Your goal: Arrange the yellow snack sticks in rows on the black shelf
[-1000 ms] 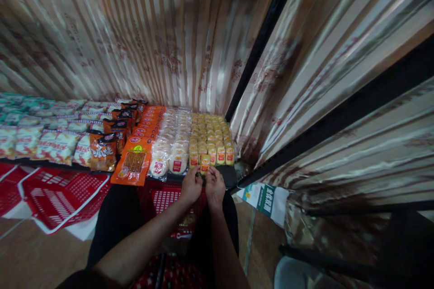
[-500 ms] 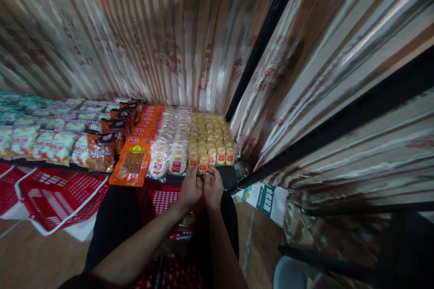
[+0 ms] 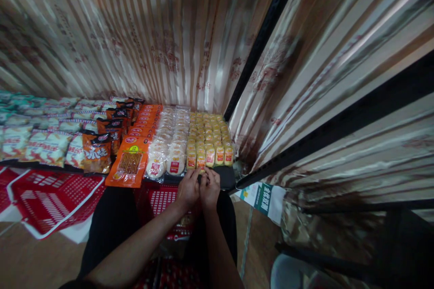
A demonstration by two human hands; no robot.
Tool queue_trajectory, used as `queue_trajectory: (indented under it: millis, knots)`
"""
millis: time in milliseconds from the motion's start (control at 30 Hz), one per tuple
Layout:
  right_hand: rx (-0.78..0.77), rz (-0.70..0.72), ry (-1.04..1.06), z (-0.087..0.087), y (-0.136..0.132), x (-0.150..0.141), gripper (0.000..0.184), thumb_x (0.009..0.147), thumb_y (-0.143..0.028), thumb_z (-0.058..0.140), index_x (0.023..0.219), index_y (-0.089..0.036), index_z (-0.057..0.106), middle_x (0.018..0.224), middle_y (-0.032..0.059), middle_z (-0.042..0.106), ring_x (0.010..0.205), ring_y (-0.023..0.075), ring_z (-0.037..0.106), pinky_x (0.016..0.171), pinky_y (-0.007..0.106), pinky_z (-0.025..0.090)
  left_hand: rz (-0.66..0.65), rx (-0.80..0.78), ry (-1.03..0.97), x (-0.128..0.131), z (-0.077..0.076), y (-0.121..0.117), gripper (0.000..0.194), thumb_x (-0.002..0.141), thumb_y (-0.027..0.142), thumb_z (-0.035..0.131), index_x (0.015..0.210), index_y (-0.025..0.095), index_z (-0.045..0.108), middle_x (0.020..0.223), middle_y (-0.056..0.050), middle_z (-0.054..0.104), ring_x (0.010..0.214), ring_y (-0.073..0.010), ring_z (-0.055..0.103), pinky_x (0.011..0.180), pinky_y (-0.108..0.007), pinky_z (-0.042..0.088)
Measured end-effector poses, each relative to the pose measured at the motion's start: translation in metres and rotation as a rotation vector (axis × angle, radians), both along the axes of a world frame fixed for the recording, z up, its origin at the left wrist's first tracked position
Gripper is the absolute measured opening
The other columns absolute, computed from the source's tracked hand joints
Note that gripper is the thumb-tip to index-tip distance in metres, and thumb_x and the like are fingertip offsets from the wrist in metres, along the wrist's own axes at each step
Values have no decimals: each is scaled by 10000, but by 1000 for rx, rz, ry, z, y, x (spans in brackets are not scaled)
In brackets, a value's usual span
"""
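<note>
My left hand (image 3: 188,188) and my right hand (image 3: 210,188) are side by side at the front edge of a dark shelf (image 3: 226,178), fingers curled round a small yellow snack pack (image 3: 201,161). That pack stands in the front row of several rows of like yellow packs (image 3: 208,133). Left of them lie rows of round white cakes in clear wrap (image 3: 171,144), then a row of orange packets (image 3: 130,162).
Further left on the shelf are brown-orange bags (image 3: 96,156) and pale snack bags (image 3: 44,144). Red plastic baskets (image 3: 54,201) sit on the floor below. Striped curtain fabric hangs behind and to the right, with black frame bars (image 3: 261,36). A white-green carton (image 3: 262,196) lies at right.
The yellow pack and both hands have moved forward, so the pack now sits in line with the front row. The view has shifted slightly left.
</note>
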State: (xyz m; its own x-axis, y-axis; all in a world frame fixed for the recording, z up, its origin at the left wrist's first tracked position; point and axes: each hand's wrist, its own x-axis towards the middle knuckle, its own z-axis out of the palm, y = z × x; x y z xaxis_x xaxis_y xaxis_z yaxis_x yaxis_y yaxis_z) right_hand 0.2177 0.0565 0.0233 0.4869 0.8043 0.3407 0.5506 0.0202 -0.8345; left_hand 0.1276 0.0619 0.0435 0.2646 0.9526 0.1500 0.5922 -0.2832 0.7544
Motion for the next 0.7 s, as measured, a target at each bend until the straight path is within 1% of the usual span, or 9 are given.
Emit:
queue_trajectory:
  millis: [67,233,400,533,700]
  knots:
    - [0,-17,-21,-2,0,-1,343,842,-283,375,990,-168,662,944,110,583,886,189,562,815,344,482,-14,17,-9,-1,-3,0,485,813,116,352,1275,166,492,1226,-110,540,1155,-185,498,1018,-337,400]
    - [6,32,-32,-3,1,-2,339,840,-260,359,1010,-173,639,964,107,620,914,186,576,836,337,479,-2,13,-7,-2,-10,2,452,814,115,357,1228,149,534,1157,-111,559,1077,-175,534,970,-309,437]
    - [-11,68,-10,-1,-1,1,325,824,-257,379,1007,-161,629,975,112,625,897,184,593,830,331,489,12,40,0,-2,-15,0,430,824,125,372,1218,155,543,1146,-110,555,1084,-184,522,986,-325,422]
    - [4,74,25,0,-4,1,303,825,-256,386,971,-160,633,959,105,626,912,185,595,833,331,489,-16,84,-36,-5,-15,-4,460,795,89,381,1226,142,531,1158,-109,542,1100,-181,503,1001,-326,407]
    - [10,53,61,0,-17,-6,264,821,-245,399,922,-172,631,925,87,624,845,164,606,785,296,500,-73,124,-67,-14,-12,-15,372,801,93,394,1102,154,604,1062,-93,585,1023,-175,523,946,-305,434]
